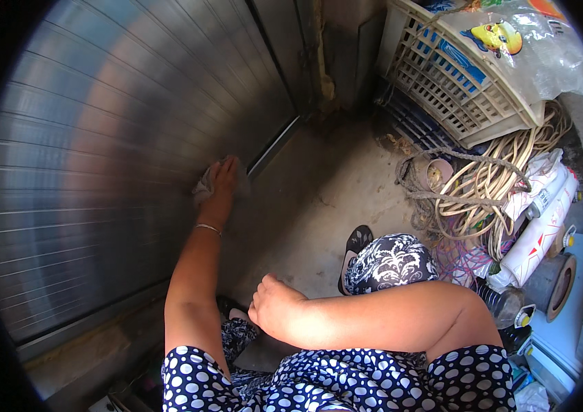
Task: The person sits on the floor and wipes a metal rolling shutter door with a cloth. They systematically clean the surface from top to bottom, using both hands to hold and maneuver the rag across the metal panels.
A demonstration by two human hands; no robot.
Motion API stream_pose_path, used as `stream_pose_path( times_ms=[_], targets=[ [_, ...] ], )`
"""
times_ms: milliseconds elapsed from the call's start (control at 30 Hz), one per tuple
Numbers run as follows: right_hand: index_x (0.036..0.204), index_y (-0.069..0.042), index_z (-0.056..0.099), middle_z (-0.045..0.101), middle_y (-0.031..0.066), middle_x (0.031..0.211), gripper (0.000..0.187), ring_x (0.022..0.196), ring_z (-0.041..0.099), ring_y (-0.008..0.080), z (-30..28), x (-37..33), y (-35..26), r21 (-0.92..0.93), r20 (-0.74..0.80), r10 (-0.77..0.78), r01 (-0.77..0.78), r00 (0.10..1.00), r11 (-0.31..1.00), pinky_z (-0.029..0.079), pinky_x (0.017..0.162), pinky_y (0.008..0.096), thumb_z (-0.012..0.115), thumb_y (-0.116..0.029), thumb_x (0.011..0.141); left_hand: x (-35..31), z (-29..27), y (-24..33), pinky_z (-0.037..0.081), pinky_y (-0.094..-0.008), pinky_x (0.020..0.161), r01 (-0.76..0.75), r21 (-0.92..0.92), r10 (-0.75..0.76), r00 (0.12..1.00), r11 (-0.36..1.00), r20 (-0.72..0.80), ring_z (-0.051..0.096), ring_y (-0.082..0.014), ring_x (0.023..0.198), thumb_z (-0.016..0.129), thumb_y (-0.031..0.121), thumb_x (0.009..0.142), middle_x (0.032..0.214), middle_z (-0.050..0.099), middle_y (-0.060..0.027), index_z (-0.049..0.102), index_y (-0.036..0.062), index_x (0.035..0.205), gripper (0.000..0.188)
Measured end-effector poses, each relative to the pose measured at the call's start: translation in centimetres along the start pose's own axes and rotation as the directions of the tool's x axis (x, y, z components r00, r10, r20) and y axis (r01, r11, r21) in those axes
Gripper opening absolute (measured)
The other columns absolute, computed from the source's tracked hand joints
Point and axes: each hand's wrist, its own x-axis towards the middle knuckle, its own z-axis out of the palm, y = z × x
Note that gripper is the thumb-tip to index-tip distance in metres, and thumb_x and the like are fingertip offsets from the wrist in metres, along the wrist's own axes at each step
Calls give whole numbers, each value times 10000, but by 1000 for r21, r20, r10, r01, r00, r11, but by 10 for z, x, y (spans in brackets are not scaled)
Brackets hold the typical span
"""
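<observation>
My left hand (221, 180) is pressed against the lower part of a shiny, ribbed metal door (99, 199), close to its bottom edge. Bunched under its fingers is a greyish cloth (203, 188), partly covered by the hand. A thin bracelet (208, 228) circles that wrist. Bent across in front of my body, my right arm ends in a loosely curled right hand (276, 309). No object shows in those fingers, and it stays apart from the door.
Along the right side stand a cream plastic crate (466, 103) with clear plastic packaging (552, 58), a coil of pale cable (473, 199), grey rope (418, 196), a long white roll (539, 230) and several bottles. My shoe (359, 240) rests on the concrete floor (319, 185).
</observation>
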Motion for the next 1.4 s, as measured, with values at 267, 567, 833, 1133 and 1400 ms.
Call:
stream_pose_path(
  times_ms=[267, 567, 833, 1133, 1400],
  targets=[
    [1157, -83, 598, 663, 50, 1082, 390, 1036, 599, 212, -6, 2, 11, 34, 75, 18, -20, 997, 999, 404, 884, 373, 658, -253, 811, 2, -88, -133, 204, -447, 1146, 126, -614, -192, 980, 779, -42, 238, -215, 1421, 510, 112, 848, 1542, 262, -41, 454, 112, 1355, 510],
    [1152, -97, 596, 672, 64, 1068, 395, 1034, 610, 216, -5, 7, 29, 5, 62, 103, -104, 993, 995, 416, 853, 354, 685, -242, 796, 13, -173, -333, 211, -498, 1133, 568, -228, -600, 793, 791, -105, 258, -210, 1417, 655, 24, 788, 1544, 274, 13, 479, 257, 1360, 642],
    [1158, -94, 589, 669, 62, 1067, 404, 1027, 608, 213, -8, -1, 27, 19, 22, 88, -89, 996, 996, 417, 842, 349, 686, -238, 792, 24, -175, -343, 216, -493, 1118, 668, -152, -685, 718, 728, -126, 272, -225, 1403, 619, 68, 795, 1498, 343, -10, 410, 245, 1404, 668],
    [1176, -75, 576, 662, 56, 1061, 430, 1012, 598, 210, -8, -5, 22, 22, 3, 87, -87, 996, 996, 404, 867, 357, 675, -244, 793, 38, -114, -196, 180, -470, 1150, 120, -650, -272, 953, 751, -138, 223, -221, 1428, 490, -115, 758, 1543, 256, -46, 425, 118, 1381, 669],
    [1201, -38, 568, 656, 70, 1048, 444, 994, 591, 213, -3, -4, 11, 39, -8, 28, -28, 1000, 999, 388, 888, 380, 620, -245, 812, 46, -69, -109, 180, -366, 1173, 48, -542, -94, 994, 839, -58, 189, -201, 1432, 388, 60, 839, 1549, 221, -57, 339, 34, 1418, 582]
  ],
)
